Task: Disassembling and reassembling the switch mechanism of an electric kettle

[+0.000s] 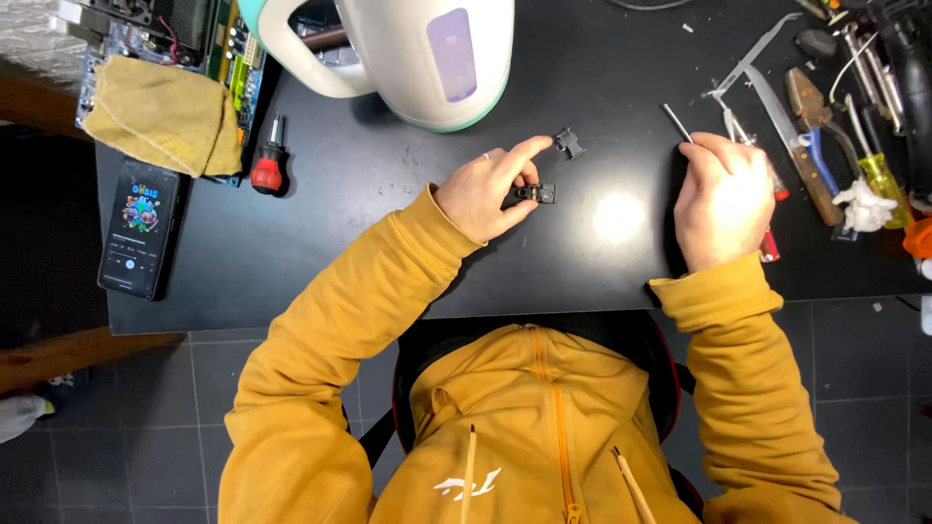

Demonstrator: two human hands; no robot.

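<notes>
Pinching a small black part [536, 194] against the desk [388, 194] just below the kettle [427, 58], the left hand [488, 189] should stay firm; the right hand [723, 199], grasping a screwdriver [680, 124] right of the kettle, wants a careful, square approach.

- Part [536, 194] under the left hand [485, 189]: matt black plastic, a metal glint.
- Clip [570, 144] just past its forefinger: matt black plastic.
- Driver [677, 123] in the right hand [723, 199]: smooth bright metal shaft.
- Table [388, 262] under both hands: smooth black, slightly glossy.
- Kettle [417, 53] beyond the left hand: glossy white plastic.
- Cloth [165, 116] far left of it: rough tan fabric.
- Sleeves [320, 330]: soft mustard cloth.
</notes>
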